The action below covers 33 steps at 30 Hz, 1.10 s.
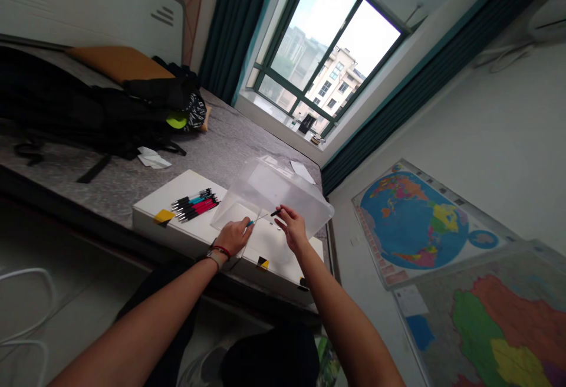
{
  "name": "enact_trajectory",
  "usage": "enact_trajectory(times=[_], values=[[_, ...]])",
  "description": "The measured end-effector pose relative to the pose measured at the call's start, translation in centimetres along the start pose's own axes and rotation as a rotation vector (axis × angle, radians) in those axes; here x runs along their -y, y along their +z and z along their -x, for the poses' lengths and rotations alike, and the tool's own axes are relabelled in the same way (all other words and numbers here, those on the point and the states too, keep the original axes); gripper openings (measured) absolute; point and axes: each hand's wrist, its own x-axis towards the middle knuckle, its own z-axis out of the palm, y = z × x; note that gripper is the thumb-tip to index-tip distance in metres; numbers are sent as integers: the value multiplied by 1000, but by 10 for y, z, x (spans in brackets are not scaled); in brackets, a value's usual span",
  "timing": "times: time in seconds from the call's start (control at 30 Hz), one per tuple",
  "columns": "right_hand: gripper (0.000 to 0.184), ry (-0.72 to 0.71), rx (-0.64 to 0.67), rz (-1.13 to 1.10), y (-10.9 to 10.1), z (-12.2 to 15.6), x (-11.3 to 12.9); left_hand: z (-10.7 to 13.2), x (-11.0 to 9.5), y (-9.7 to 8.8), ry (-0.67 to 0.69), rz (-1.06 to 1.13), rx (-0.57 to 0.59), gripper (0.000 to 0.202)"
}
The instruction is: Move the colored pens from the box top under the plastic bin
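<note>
My left hand (pixel 233 236) is closed round a thin pen part (pixel 255 220) with a blue tip, over a white board (pixel 177 198). My right hand (pixel 292 226) pinches a small black piece (pixel 276 213), likely a pen cap, just right of that tip. Both hands hover in front of a clear plastic box (pixel 274 195) standing on the board. A bundle of several black, blue and red pens (pixel 196 205) lies on the board to the left of my hands.
The board rests on a grey bed (pixel 212 145) with a black backpack (pixel 88 110), a brown cushion (pixel 117 62) and scraps of white paper (pixel 152 158). World maps (pixel 420 222) hang on the right wall. A window (pixel 322 56) is beyond the bed.
</note>
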Motion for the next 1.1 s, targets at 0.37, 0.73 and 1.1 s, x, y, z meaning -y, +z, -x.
enact_trajectory(times=[0.37, 0.73, 1.1], values=[[30, -7, -213, 538, -6, -38, -5, -1, 5, 6, -94, 7, -22, 28], [25, -107, 356, 1767, -1, -42, -20, -2, 5, 5, -124, 18, 5, 22], [22, -74, 428, 1742, 3, -51, -34, -2, 4, 5, -102, 32, 4, 21]])
